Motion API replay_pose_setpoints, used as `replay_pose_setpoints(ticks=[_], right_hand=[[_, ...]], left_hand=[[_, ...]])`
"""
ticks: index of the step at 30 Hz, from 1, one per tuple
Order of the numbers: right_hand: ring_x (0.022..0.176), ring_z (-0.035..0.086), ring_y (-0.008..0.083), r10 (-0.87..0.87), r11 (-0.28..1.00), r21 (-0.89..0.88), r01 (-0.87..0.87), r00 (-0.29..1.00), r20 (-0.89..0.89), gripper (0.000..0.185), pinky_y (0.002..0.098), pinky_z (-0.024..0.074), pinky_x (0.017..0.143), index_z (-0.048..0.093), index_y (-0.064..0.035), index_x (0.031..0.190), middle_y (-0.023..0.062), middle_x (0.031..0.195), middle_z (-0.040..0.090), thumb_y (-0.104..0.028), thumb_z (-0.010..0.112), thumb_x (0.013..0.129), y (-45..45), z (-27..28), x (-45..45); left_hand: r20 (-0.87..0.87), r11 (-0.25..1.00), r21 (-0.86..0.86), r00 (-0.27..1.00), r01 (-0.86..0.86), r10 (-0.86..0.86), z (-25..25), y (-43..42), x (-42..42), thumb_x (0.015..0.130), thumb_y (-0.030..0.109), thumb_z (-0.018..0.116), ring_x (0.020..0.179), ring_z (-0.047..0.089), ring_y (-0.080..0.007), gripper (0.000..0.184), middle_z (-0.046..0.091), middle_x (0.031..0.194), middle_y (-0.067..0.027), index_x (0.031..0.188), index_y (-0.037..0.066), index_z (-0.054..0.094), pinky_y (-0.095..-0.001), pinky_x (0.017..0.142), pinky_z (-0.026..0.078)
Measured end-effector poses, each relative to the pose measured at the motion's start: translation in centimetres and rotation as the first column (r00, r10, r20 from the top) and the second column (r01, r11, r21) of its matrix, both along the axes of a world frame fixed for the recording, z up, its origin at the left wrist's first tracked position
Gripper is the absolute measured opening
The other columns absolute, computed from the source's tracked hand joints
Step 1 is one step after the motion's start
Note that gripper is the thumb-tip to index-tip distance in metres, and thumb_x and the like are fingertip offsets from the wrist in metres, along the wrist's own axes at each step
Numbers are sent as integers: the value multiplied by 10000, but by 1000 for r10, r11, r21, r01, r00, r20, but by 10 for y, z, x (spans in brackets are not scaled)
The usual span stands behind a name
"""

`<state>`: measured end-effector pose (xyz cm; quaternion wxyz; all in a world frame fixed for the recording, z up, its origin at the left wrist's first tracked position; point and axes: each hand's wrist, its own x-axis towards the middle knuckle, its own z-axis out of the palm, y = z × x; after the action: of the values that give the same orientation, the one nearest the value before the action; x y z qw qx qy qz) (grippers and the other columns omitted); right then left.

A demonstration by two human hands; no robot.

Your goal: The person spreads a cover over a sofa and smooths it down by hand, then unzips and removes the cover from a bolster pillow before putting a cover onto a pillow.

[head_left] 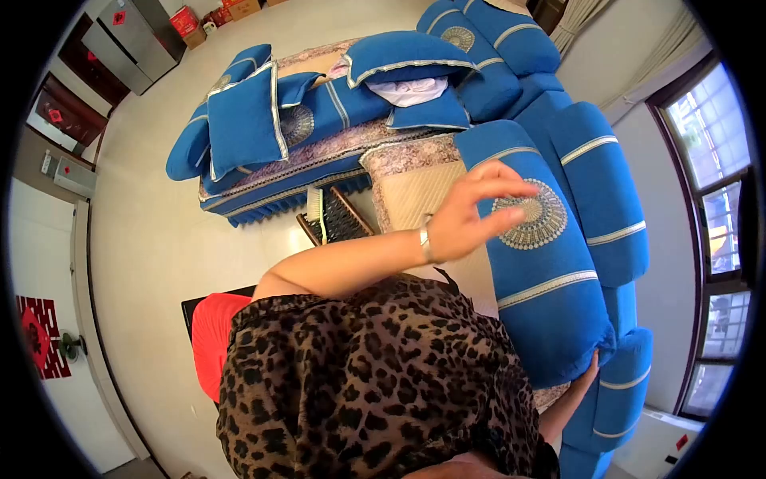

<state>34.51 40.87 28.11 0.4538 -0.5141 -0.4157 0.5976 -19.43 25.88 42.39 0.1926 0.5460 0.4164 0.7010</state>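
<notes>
A long blue sofa cushion (533,307) with pale braid bands and a round beaded medallion leans along the sofa on my right. My left hand (479,209), with a bracelet at the wrist, is over the cushion near the medallion. Its thumb and fingers are apart and hold nothing; whether the fingertips touch the fabric I cannot tell. At the near end of the cushion my right hand (589,374) grips the lower corner, its fingers partly hidden by the fabric. Beneath the cushion lies a beige quilted seat cover (419,188) with a floral border.
Several blue cushions (246,120) and a white cloth (408,92) lie on the far sofa section. A pale-bristled brush (316,209) rests on a dark woven stool or basket (347,219) beside the seat. Windows (722,215) line the right wall; a fridge (132,44) stands far left.
</notes>
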Motion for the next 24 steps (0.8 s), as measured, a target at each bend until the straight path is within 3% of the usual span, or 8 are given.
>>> replay_pose_setpoints(ticks=[3,7,11,17,19,20,23,24], right_hand=[[1122,545,315,31,993,-118,-26,999,41,601,464,452,954,409,22,1349,172,1279,519,-317,608,894,-2,-38,33],[1146,521,336,-52,942,-322,95,989,138,658,447,451,959,332,11,1395,197,1332,453,-425,509,935,18,-95,90],[1309,353,313,-55,981,-182,62,998,40,708,430,339,1064,236,-46,1448,182,1456,278,-469,485,938,-99,82,-97],[1345,326,248,99,986,-164,-26,882,461,639,394,314,1074,199,-114,1473,117,1480,284,-476,359,971,-87,77,-111],[1216,448,230,13,991,-126,33,937,350,550,416,373,982,374,-114,1383,105,1348,435,-457,424,956,-50,27,-100],[1235,427,234,89,980,-198,-19,933,349,564,417,346,1002,358,-120,1395,105,1367,410,-464,428,954,-14,-26,-69],[1293,363,246,365,878,-446,-176,848,384,609,420,266,1062,310,-137,1430,106,1424,333,-486,442,948,82,-178,6],[1312,341,250,433,836,-513,-196,811,395,626,421,239,1083,294,-143,1441,106,1443,307,-493,447,946,100,-213,20]], left_hand=[[-315,877,480,926,-34,209,49,-53,9,806,205,606,875,549,-223,259,573,1004,-78,1005,51,666,-371,749,454],[-143,445,893,899,-63,414,73,-87,51,848,208,612,988,510,-183,237,533,1122,42,1079,156,620,-419,851,443],[-290,388,919,793,74,537,82,-96,58,896,193,583,1186,441,-207,387,490,1351,81,1283,202,570,-474,987,402],[-261,161,965,709,206,655,80,-81,68,863,175,623,1201,424,-168,395,478,1358,97,1256,187,581,-386,912,410],[-278,-79,924,801,373,531,108,-63,69,856,175,631,1208,411,-165,405,471,1364,106,1257,193,573,-389,925,398],[-4,-7,1000,721,13,693,92,-74,83,843,179,644,1209,399,-160,421,470,1360,117,1255,214,567,-383,931,380],[114,-43,988,512,-150,852,84,-80,86,938,254,534,1239,422,-149,451,429,1421,90,1382,263,455,-354,961,426],[7,46,997,632,-68,775,88,-83,86,836,179,646,1202,402,-162,424,475,1351,118,1250,232,569,-376,925,372]])
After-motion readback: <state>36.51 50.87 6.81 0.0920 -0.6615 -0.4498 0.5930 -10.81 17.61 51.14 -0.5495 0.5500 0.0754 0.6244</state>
